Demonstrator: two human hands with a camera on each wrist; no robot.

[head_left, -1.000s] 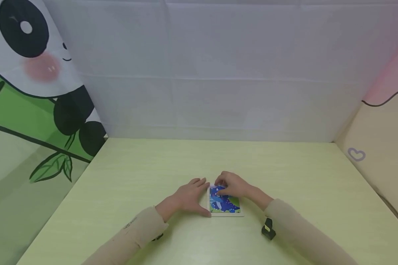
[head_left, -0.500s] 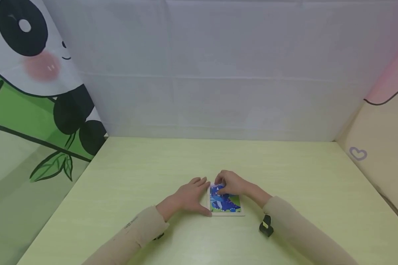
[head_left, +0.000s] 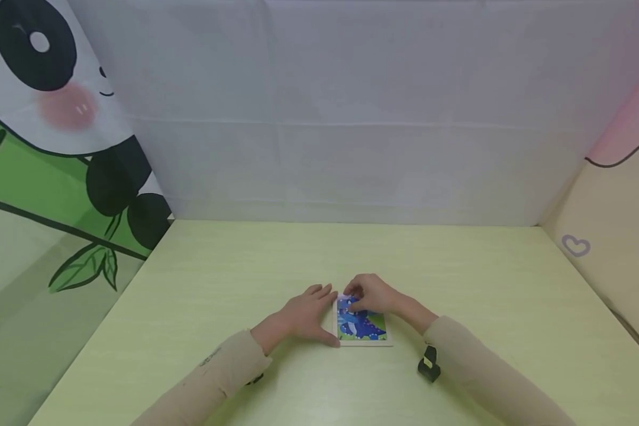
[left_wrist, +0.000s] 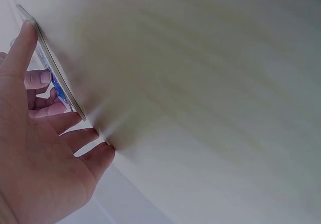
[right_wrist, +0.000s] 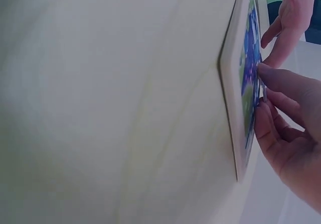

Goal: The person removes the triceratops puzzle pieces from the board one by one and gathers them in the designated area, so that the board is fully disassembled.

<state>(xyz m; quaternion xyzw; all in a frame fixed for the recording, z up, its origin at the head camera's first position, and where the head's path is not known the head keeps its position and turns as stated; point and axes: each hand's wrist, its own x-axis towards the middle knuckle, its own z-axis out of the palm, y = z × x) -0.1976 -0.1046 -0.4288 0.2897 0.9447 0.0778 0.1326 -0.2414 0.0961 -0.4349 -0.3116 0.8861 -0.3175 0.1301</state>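
Observation:
A small square picture puzzle with a blue dinosaur and a pale wooden frame lies flat on the table. My left hand is spread along the frame's left side, thumb at the near corner and fingertips by the far one. Over the far part of the picture, my right hand has its thumb and fingers bent together. In the right wrist view, the right hand pinches a thin puzzle piece at the picture's surface; most of that piece is hidden by the fingers.
The pale yellow table extends around both arms. A white cloth wall rises at its back edge. Printed panels stand at the left and right. A dark strap piece hangs under the right sleeve.
Both hands keep nearly the same places on the puzzle. The right wrist shifts very slightly, and the head view tilts a little.

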